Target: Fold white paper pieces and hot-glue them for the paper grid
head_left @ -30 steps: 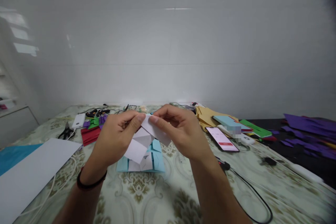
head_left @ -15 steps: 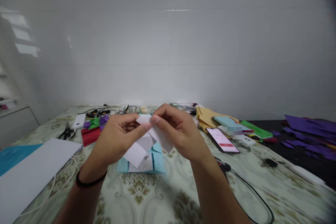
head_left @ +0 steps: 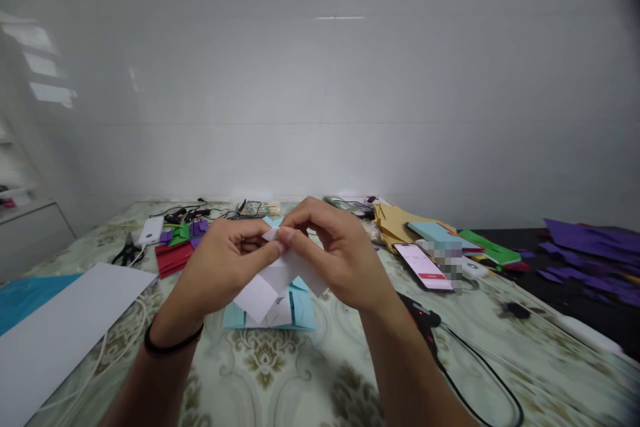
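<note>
Between my two hands is a folded piece of white paper [head_left: 307, 269]. My left hand [head_left: 225, 260] pinches its upper left part between thumb and fingers. Fingers of my right hand [head_left: 335, 250] close on the same paper, the thumbs almost touching at its top corner. Below on the table lies a light blue folded paper piece [head_left: 303, 310] with white parts. A white paper flap [head_left: 256, 298] sticks out beneath my left fingers; whether it joins the held paper I cannot tell. My hands hide much of the blue piece.
White sheet [head_left: 75, 327] and blue sheet [head_left: 35, 297] lie at left, with red folded paper [head_left: 173, 259] and scissors [head_left: 129, 251] beyond. A phone [head_left: 424, 267], a glue gun [head_left: 425, 320] with its cord, and purple paper pieces [head_left: 590, 247] are on the right.
My right thumb and fingers have shifted slightly left, closer to my left thumb, covering more of the paper's top corner. The paper has turned a little between my hands.
</note>
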`<state>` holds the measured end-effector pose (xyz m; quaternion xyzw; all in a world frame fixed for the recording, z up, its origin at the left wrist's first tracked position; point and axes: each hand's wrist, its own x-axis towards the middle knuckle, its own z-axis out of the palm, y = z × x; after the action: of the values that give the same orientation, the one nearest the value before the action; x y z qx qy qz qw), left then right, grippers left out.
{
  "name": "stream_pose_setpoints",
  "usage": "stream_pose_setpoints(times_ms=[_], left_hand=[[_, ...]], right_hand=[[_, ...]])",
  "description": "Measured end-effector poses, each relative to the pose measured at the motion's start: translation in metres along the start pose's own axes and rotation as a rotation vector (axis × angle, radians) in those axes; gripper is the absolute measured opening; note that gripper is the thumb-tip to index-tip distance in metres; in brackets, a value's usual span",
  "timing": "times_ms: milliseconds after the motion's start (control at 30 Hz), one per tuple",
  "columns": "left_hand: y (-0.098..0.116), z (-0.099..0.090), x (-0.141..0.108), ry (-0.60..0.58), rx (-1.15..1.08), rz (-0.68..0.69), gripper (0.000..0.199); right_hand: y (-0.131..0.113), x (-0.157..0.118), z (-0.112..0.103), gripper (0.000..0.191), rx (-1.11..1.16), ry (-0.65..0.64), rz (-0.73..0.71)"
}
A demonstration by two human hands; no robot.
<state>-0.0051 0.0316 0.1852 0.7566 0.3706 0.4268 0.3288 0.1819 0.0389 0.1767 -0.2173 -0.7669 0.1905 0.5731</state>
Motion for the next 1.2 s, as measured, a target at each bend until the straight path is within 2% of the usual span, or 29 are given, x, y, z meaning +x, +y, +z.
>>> stream_pose_setpoints(times_ms=[300,367,533,600,900,1000,1200], left_hand=[[0.001,0.0,-0.001,-0.035,0.068,0.061,0.022],[0.001,0.001,-0.001,-0.014,0.052,0.066,0.021],[0.005,0.002,-0.002,0.313,-0.088,0.052,0.022],[0.005,0.002,-0.002,0.353,-0.124,0.042,0.021],[0.001,0.002,0.001,0.148,0.064,0.07,0.013],[0.001,0.001,0.0,0.082,0.15,0.099,0.02],[0.006,0.0,-0.005,0.148,0.293,0.206,0.034]], right_hand=[[0.0,0.0,0.003,0.01,-0.009,-0.008,-0.073],[0.001,0.0,0.002,0.009,0.02,0.001,-0.047],[0.007,0.001,-0.006,0.006,0.192,0.084,0.136],[0.008,0.001,-0.009,0.008,0.214,0.099,0.17],[0.003,0.001,-0.006,0.007,0.082,-0.003,0.178],[0.002,0.001,-0.006,0.007,0.038,-0.01,0.161],[0.0,0.001,-0.01,0.008,0.048,-0.027,0.162]])
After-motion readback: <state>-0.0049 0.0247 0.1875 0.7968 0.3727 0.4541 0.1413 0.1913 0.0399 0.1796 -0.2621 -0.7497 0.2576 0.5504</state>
